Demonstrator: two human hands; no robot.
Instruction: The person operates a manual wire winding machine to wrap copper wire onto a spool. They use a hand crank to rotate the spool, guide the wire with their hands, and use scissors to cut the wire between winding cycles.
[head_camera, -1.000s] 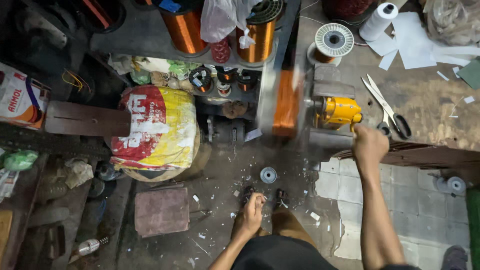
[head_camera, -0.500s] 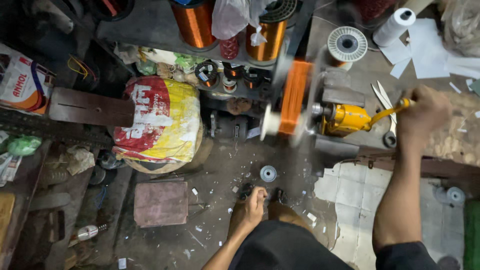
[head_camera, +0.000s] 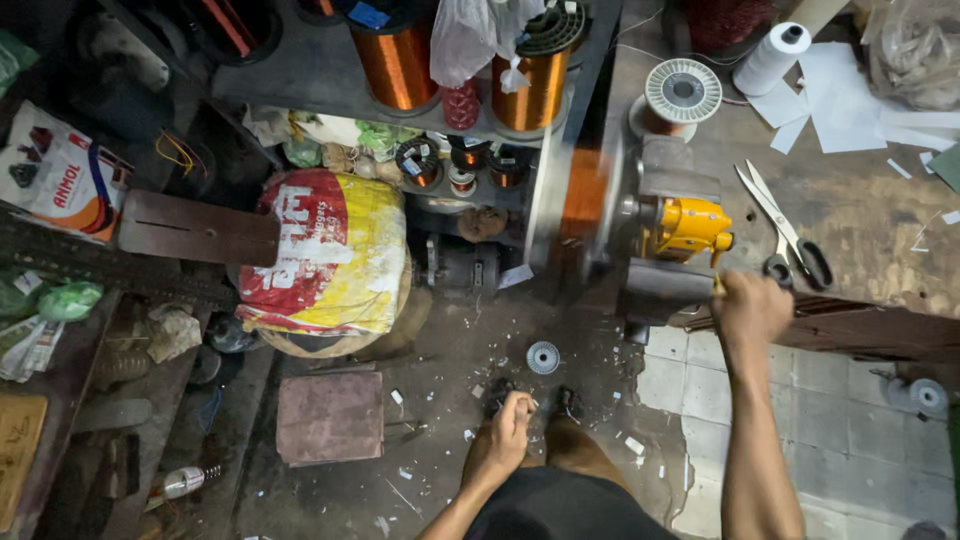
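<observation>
My right hand (head_camera: 752, 310) is shut on the crank handle of a yellow hand winder (head_camera: 688, 228) fixed at the edge of a workbench (head_camera: 860, 200). The handle itself is mostly hidden in my fist, below the yellow body. On the winder's left side a copper-coloured coil (head_camera: 580, 205) is blurred by spinning. My left hand (head_camera: 505, 435) hangs low by my knee over the dirty floor, its fingers curled together. No wire shows in it.
Scissors (head_camera: 785, 240), a white-flanged wire spool (head_camera: 682, 95), a white paper roll (head_camera: 772, 58) and paper scraps lie on the bench. Copper wire spools (head_camera: 398, 60) stand on a shelf. A red-and-yellow sack (head_camera: 330, 255), a small spool (head_camera: 543, 357) and a brown block (head_camera: 330, 415) are on the floor.
My right hand swung the crank up and to the right, then back down below the winder. The coil keeps spinning. My left hand stayed low by my knee.
</observation>
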